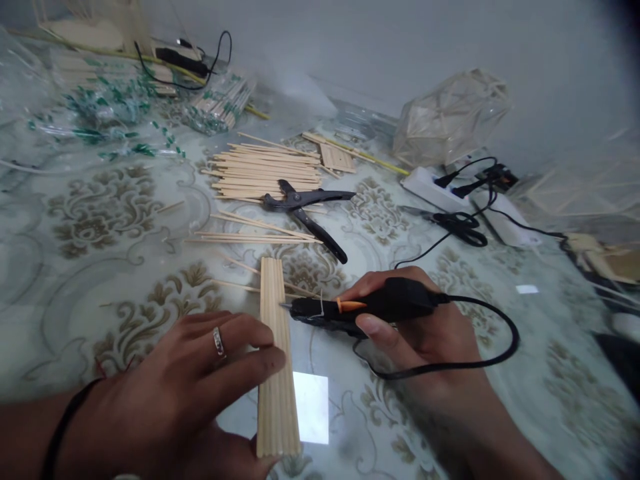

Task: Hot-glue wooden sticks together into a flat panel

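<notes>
My left hand (205, 373), with a ring on one finger, grips a narrow panel of wooden sticks (278, 400) laid side by side. Its fingertips rest on the panel's top face and the thumb is at the near end. In my right hand (425, 333) is a black corded hot glue gun (370, 303) with an orange trigger. The metal tip points left, at the panel's right edge; whether it touches cannot be told. A thin pale strand hangs near the nozzle. Just beyond the panel lie several loose thin sticks (255, 238) and black-handled cutting pliers (305, 199).
A pile of wooden sticks (270, 167) lies farther back beside a small wooden panel (337, 159). Wrapped stick bundles (220, 100) are at the back left. Scissors (457, 227), a white power strip (433, 190) with cables, and a faceted stick frame (450, 117) stand on the right.
</notes>
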`<state>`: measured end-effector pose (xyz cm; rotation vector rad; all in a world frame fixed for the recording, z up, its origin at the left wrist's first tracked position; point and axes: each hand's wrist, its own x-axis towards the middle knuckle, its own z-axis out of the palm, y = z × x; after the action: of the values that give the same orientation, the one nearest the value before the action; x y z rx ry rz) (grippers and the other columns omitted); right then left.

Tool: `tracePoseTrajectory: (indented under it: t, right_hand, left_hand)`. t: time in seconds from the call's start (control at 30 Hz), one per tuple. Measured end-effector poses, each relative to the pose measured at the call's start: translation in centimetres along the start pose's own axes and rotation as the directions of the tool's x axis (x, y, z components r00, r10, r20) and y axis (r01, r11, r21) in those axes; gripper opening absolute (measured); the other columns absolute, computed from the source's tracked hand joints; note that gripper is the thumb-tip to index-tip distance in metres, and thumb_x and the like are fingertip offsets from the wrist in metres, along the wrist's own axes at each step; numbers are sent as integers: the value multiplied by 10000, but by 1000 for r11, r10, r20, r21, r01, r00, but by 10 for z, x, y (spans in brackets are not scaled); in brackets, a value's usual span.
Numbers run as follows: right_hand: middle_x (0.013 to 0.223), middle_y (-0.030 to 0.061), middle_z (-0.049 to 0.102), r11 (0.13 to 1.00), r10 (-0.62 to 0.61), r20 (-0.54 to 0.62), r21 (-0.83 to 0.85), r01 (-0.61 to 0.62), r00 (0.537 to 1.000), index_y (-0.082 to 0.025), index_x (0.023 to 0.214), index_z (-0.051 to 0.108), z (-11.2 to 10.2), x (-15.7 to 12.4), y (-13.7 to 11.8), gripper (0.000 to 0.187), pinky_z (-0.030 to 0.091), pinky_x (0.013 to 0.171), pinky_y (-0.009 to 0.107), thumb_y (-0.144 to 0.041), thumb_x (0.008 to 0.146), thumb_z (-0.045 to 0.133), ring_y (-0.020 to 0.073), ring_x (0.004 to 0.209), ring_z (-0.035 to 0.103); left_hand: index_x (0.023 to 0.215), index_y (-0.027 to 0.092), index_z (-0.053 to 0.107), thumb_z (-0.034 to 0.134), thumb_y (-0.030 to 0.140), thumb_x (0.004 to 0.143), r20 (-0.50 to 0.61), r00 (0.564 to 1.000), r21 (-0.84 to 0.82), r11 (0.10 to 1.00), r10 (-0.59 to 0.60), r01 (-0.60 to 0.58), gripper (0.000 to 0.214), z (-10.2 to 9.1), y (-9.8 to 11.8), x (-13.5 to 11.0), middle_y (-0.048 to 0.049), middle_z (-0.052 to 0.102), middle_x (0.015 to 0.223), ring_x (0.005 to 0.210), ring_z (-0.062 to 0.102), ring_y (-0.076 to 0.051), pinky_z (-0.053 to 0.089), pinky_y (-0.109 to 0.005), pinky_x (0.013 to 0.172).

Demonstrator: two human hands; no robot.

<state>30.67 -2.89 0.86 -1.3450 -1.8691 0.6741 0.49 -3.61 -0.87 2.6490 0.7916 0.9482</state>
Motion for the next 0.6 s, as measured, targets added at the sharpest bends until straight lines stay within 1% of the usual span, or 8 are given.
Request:
tracePoseTrajectory:
  t: [0.07, 0.13, 0.17, 0.23, 0.33, 0.43, 0.5, 0.6]
  right_hand:
    - [1000, 38, 795, 999, 45, -31, 16, -45, 999, -289, 1091, 748, 2, 0, -4, 85, 664, 860, 394, -352, 1036, 761, 257, 898, 804]
    - [1002, 37, 797, 998, 52, -43, 26, -51, 998, -290, 1101, 743, 3, 0, -6, 88, 663, 866, 394, -353, 1040, 752, 258, 903, 806]
    - [1000, 39, 797, 999, 38, -36, 29, -37, 999, -286, 1101, 745, 3, 0, -6, 92, 666, 854, 388, -353, 1037, 753, 256, 895, 806]
    - [1008, 44, 797, 999, 21, -19, 32, -20, 1000, -279, 1101, 752, 4, 0, -6, 92, 671, 847, 379, -341, 1032, 754, 252, 894, 807]
    - [1040, 44, 797, 999, 27, -25, 39, -26, 999, -279, 1116, 749, 4, 0, -2, 93, 669, 886, 382, -322, 1033, 755, 249, 931, 811]
    - [1047, 31, 802, 999, 10, -23, 47, -9, 1000, -293, 1142, 732, 4, -2, 2, 114, 675, 889, 380, -327, 1037, 764, 243, 938, 822]
    - [1043, 30, 810, 998, -12, -28, 56, 14, 1000, -300, 1169, 717, 3, -3, 5, 134, 683, 857, 379, -335, 1047, 760, 246, 928, 833]
    - [1043, 27, 805, 997, -30, -105, 64, 37, 994, -310, 1192, 705, 1, -6, 6, 154, 680, 845, 385, -374, 1061, 755, 246, 917, 827]
  left_hand:
    - [1257, 179, 638, 720, 644, 1016, -10, 999, -14, 999, -36, 36, 530, 1, -2, -5, -104, 819, 1148, 1051, 831, -218, 718, -324, 918]
    - [1308, 189, 626, 850, 677, 887, -7, 997, -36, 997, -74, 73, 683, 3, -4, -9, -130, 816, 1238, 1087, 835, -256, 732, -354, 911]
    - [1335, 194, 618, 887, 679, 839, 3, 996, -43, 996, -84, 84, 744, 3, -5, -9, -137, 814, 1276, 1099, 836, -271, 736, -363, 905]
    - [1366, 197, 607, 915, 663, 801, 19, 996, -44, 995, -89, 90, 795, 4, -6, -10, -143, 811, 1320, 1119, 838, -284, 739, -363, 907]
    - [1371, 181, 608, 904, 638, 824, 26, 996, -59, 994, -89, 90, 772, 6, -7, -10, -150, 809, 1312, 1130, 837, -266, 731, -326, 909]
    - [1368, 176, 618, 830, 609, 928, 14, 994, -96, 989, -108, 109, 653, 6, -6, -14, -135, 809, 1288, 1148, 828, -230, 719, -291, 930]
    - [1363, 178, 639, 785, 591, 978, 2, 994, -105, 989, -109, 109, 584, 4, -6, -20, -125, 811, 1279, 1149, 825, -227, 723, -299, 947]
    - [1349, 186, 687, 800, 524, 984, -21, 996, -84, 993, -81, 79, 510, 1, -4, -28, -127, 810, 1306, 1128, 825, -252, 744, -342, 940]
